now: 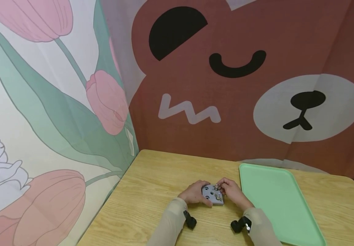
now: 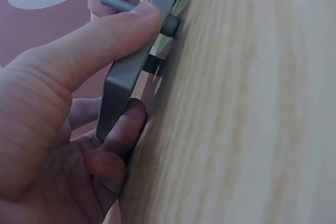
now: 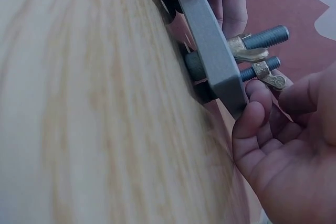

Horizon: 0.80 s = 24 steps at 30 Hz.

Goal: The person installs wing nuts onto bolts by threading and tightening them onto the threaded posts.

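Note:
A grey plate with several round holes is held just over the table, tilted. My left hand grips it by its left side, thumb on the upper face and fingers underneath. Two threaded bolts pass up through the plate, their dark heads below it. One brass wing nut sits on the thicker bolt near the plate. On the thinner bolt, a second wing nut is pinched by the fingertips of my right hand, near its free end.
A light green tray lies on the wooden table to the right of my right hand. Printed curtains hang behind the table and along its left side. Black wrist cameras are strapped to both sleeves.

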Motion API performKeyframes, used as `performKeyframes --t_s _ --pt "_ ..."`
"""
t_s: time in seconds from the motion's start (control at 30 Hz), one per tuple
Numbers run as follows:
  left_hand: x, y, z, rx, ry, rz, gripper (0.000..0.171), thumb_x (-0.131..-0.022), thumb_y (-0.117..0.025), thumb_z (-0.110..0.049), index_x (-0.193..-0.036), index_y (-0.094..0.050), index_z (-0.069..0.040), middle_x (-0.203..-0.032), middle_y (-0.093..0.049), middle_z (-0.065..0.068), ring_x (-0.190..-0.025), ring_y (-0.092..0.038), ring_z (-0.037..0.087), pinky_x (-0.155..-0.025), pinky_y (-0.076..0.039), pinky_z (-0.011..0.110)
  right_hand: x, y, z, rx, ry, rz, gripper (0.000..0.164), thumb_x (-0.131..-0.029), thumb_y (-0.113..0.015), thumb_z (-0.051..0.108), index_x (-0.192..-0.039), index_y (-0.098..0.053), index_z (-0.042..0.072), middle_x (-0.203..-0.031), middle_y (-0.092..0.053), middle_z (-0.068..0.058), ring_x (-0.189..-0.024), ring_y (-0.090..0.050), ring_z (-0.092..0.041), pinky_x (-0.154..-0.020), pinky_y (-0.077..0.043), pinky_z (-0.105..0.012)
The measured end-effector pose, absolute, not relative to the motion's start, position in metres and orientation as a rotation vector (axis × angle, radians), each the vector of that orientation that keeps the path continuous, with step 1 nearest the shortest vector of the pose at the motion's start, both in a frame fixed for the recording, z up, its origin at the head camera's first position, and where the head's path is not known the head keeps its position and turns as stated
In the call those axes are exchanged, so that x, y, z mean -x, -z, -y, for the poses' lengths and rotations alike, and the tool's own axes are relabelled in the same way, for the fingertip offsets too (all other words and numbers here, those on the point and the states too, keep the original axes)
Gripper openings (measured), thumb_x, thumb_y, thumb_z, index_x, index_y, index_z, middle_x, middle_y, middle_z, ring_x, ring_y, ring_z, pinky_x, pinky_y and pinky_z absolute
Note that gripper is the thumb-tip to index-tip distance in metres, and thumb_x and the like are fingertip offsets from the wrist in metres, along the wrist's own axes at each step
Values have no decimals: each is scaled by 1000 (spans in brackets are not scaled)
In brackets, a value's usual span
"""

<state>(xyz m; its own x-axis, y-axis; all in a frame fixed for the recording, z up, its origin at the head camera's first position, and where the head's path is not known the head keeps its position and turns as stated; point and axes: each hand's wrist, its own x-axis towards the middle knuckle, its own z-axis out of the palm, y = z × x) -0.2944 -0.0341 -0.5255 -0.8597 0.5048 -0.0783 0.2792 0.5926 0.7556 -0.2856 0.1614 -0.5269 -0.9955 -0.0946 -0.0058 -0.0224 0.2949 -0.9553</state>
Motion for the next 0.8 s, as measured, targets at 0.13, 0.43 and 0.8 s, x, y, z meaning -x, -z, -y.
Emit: performKeyframes --t_s 0.13,0.43,0.8 --pt "295 527 34 -639 -1136 -2540 81 -63 -89 -30 -134 -52 -15 -114 -53 -7 -88 -49 7 -80 -40 27 286 527 -162 127 1845 -2461 24 -96 -36 -3 -94 -60 -5 -81 -56 -9 -68 -49 -20 -59 -42 -29" --pt "294 525 34 -624 -1142 -2540 80 -63 -89 -30 -134 -52 -17 -110 -53 -8 -86 -48 8 -78 -40 28 287 526 -161 97 1805 -2501 16 -91 -44 -2 -94 -60 -3 -86 -58 -9 -70 -50 -19 -60 -43 -30" --pt "292 524 34 -611 -1113 -2564 80 -63 -89 -31 -133 -53 -17 -111 -53 -7 -88 -49 7 -78 -41 28 285 530 -163 244 1595 -2676 19 -87 -67 9 -105 -64 4 -82 -61 -3 -72 -55 -17 -61 -46 -30"
